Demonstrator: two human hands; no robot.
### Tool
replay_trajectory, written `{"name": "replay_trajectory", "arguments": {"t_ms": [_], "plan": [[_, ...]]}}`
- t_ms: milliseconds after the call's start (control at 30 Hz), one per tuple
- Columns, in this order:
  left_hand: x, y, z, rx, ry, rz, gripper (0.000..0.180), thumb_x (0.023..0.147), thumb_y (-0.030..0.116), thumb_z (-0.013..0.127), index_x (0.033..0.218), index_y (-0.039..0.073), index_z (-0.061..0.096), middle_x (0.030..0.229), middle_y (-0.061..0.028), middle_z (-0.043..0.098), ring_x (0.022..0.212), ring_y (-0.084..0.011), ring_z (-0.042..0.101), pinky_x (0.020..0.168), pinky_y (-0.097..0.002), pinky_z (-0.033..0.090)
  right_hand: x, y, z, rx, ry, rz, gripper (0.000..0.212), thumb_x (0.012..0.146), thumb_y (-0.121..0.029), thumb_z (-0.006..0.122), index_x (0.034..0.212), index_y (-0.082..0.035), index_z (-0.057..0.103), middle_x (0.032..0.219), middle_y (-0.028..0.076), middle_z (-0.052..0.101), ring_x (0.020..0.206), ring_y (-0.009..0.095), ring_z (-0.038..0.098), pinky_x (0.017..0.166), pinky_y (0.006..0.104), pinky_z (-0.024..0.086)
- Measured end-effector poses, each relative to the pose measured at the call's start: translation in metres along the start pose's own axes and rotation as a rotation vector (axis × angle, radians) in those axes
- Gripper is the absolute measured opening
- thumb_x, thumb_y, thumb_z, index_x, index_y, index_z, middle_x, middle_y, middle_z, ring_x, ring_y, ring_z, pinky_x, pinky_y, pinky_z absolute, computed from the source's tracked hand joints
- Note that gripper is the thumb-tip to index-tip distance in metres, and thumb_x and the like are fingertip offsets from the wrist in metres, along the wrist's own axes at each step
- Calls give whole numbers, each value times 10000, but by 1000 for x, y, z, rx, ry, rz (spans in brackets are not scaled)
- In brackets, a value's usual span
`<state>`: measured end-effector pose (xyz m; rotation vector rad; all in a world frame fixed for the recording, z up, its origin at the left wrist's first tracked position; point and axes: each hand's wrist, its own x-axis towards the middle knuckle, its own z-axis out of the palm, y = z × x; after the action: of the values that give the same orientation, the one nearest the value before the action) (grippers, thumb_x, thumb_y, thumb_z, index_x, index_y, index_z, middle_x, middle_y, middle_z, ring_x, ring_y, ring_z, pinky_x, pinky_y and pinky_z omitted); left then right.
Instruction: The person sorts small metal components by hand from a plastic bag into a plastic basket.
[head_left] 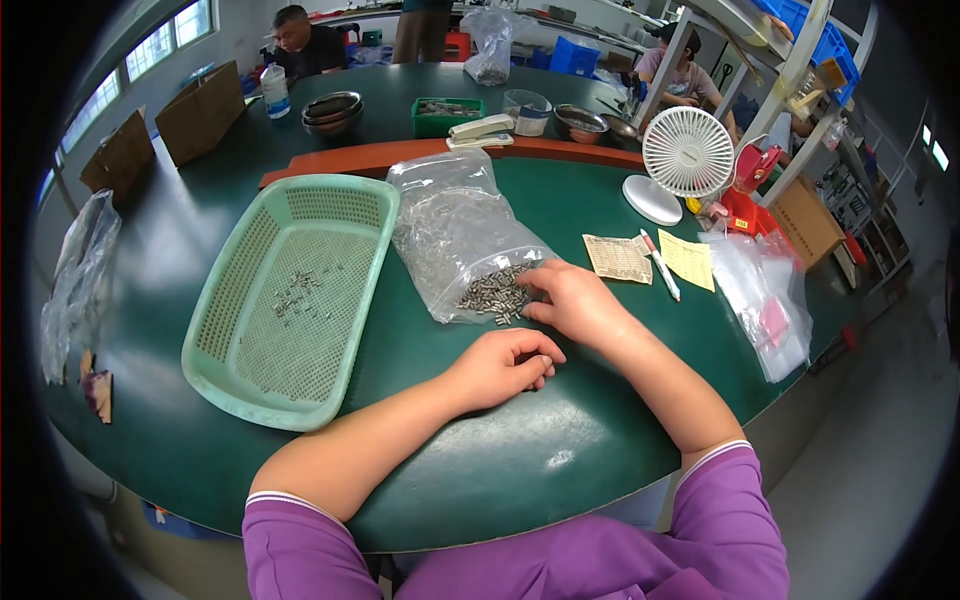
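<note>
A clear plastic bag (465,235) lies on the green table, its mouth toward me. Small metal pins (495,292) are heaped at that mouth, and a few have spilled onto the tabletop. My right hand (580,305) reaches in from the right side, its fingertips at the edge of the heap and its thumb apart from the fingers. Just below the heap rests my left hand (505,368), with fingers curled in toward the thumb; whatever it may hold is hidden. To the left stands a pale green perforated basket (385,235) with some scattered pins (298,295) on its bottom.
At the right are a paper slip (617,258), a pen (661,265), a yellow note (687,260), plastic bags (765,300) and a white fan (688,152). Behind a red-brown ledge (340,162) stand a stapler (481,127), metal bowls and a green tray (447,123). Other people sit farther off.
</note>
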<state>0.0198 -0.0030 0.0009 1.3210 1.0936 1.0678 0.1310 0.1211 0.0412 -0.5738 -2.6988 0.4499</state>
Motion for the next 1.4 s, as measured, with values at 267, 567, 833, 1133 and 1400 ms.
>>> {"name": "replay_trajectory", "arguments": {"t_ms": [267, 567, 833, 1133, 1400], "plan": [[-2, 1, 0, -107, 34, -57, 138, 869, 54, 482, 960, 17, 580, 813, -34, 579, 704, -84, 552, 648, -225, 475, 4, 4, 19, 5, 72, -3, 137, 737, -115, 613, 850, -39, 613, 835, 116, 580, 763, 307, 581, 678, 367, 477], [-2, 3, -4, -112, 53, -87, 157, 881, 30, 469, 993, 3, 575, 855, -68, 600, 752, -105, 584, 692, -237, 498, -6, 3, 12, 96, 35, -92, 234, 733, -108, 604, 946, -12, 605, 868, 167, 553, 811, 342, 570, 729, 394, 468], [-3, 4, -4, -88, 64, -108, 160, 882, 29, 469, 999, -7, 572, 857, -71, 607, 750, -106, 591, 691, -230, 497, -4, 5, 24, 99, 80, -29, 118, 744, -110, 586, 821, -20, 586, 840, 154, 553, 776, 331, 572, 673, 411, 471], [1, 0, -10, -319, 151, -26, 161, 908, 89, 447, 1017, 2, 526, 862, -75, 584, 723, -129, 582, 645, -244, 495, -2, 5, 20, 89, 235, -104, 90, 760, -110, 586, 817, -43, 569, 807, 120, 542, 746, 299, 565, 636, 377, 472], [1, -1, -19, -660, 301, 13, 224, 890, 169, 521, 1065, 29, 514, 881, -43, 585, 685, -86, 566, 607, -216, 490, 1, -5, -15, 540, 46, -171, 87, 790, -97, 611, 865, -59, 632, 832, 45, 547, 775, 155, 547, 662, 264, 453]]}}
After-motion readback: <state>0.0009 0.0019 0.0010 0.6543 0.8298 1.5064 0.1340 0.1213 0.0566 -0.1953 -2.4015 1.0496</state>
